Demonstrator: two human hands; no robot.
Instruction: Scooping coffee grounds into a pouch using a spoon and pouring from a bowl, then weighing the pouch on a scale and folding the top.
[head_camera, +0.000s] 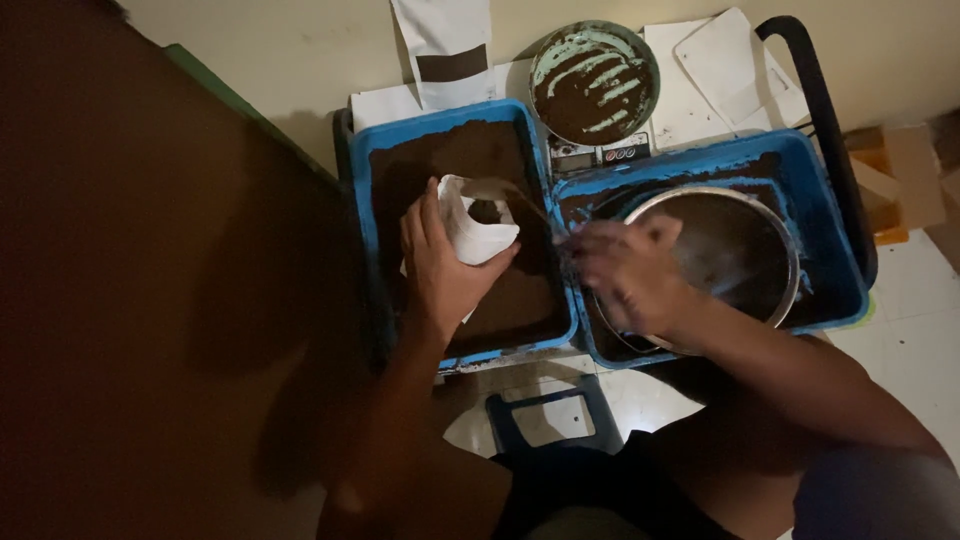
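My left hand (437, 268) grips a small white pouch (478, 222) from the side, holding it open-topped over the left blue tray (362, 170), which is filled with dark brown powder (470, 155). Dark powder shows inside the pouch mouth. My right hand (618, 270) is blurred with motion over the edge between the two trays, pinching a thin scoop or spoon (530, 205) whose tip reaches the pouch. Under that hand a round metal sieve (745, 245) sits in the right blue tray (820, 160).
A green bowl (595, 82) smeared with brown powder stands on a small digital scale (600, 155) behind the trays. A white bag (445, 45) and white sheets (715, 70) lie beyond. A black handle (825, 110) curves at the right. Cardboard (900, 175) sits at the far right.
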